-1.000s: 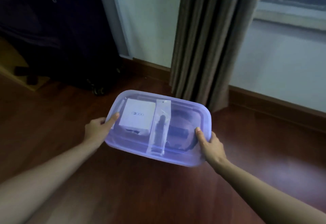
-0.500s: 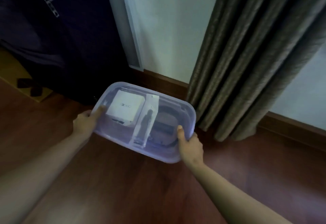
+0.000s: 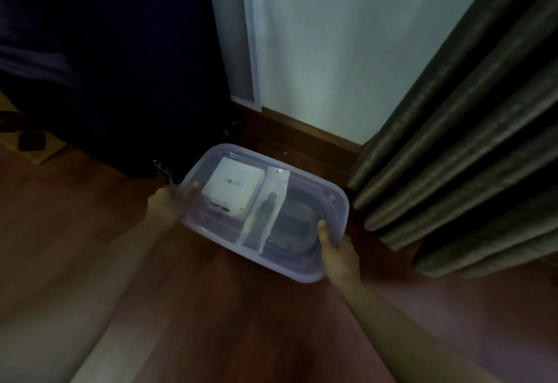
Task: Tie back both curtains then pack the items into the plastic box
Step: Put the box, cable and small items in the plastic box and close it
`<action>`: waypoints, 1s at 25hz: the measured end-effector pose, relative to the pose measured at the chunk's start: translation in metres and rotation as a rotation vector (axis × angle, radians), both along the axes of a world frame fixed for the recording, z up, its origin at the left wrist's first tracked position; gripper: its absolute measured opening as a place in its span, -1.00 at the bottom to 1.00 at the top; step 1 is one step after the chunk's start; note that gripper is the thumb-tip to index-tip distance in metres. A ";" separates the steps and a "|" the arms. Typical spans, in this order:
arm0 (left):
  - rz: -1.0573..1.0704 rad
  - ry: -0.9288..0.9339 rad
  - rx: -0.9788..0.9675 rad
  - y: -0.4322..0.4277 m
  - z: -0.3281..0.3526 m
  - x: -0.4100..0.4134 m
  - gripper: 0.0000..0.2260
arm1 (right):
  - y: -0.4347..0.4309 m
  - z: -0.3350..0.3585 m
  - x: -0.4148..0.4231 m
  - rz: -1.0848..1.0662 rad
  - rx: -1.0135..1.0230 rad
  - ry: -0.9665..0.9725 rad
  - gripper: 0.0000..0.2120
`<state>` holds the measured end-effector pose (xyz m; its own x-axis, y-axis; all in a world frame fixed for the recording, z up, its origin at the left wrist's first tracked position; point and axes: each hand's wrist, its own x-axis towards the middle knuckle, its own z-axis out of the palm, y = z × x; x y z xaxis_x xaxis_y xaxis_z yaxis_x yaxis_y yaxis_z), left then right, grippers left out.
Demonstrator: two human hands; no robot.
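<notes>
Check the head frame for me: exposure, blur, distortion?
Head view: underexposed, the left background near black, the wall the brightest patch. Head view: soft blur on the left hand and the rim of the plastic box, though the white carton inside reads clearly. Head view: wide-angle bend tilts the curtain folds; no glare on the box.

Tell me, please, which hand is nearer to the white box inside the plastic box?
Left. The left hand grips the end of the plastic box beside the white box; the right hand grips the opposite end, beyond the long packet.
</notes>
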<state>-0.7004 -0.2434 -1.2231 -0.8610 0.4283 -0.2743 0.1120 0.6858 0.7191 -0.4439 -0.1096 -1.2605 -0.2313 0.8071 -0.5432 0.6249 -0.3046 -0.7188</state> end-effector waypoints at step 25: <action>0.401 -0.687 0.757 0.079 -0.036 0.022 -0.89 | 0.036 -0.017 -0.065 0.977 0.879 -0.300 -0.29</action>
